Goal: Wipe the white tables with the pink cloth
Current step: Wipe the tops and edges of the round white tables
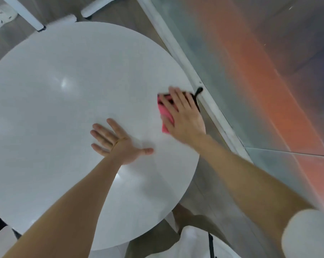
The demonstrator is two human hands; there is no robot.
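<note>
Item: white table (64, 108). Round, glossy top with bright glare in a few spots. It filled most of the space below the person.

Item: pink cloth (166, 118). It lay flat on the table top at the right-hand rim, the side nearest the glass. It was mostly covered by the hand on it. Pink showed on the thumb side and between the fingers, with a dark band along the far edge. A black loop (198, 90) stuck out from its far corner, past the table rim.

Item: right hand (184, 118). Palm down on the cloth, fingers straight and spread, pressing it to the table. No finger curled round the cloth, so this was a flat, open press and not a grasp. The fingertips were blurred.

Item: left hand (118, 141). Palm down on the bare table top near its middle, fingers splayed, thumb pointing towards the other hand. It was open and held nothing, near the cloth but not touching it.

Item: glass partition (259, 81). Frosted, with a broad orange stripe, standing just beside the table on the right. It was seated in a white rail (183, 56) at floor level.

Item: white legs (25, 13). Furniture beyond the table's far edge; I could not tell what they belonged to.

Item: sleeve (306, 237). White and short, on the right upper arm.
</note>
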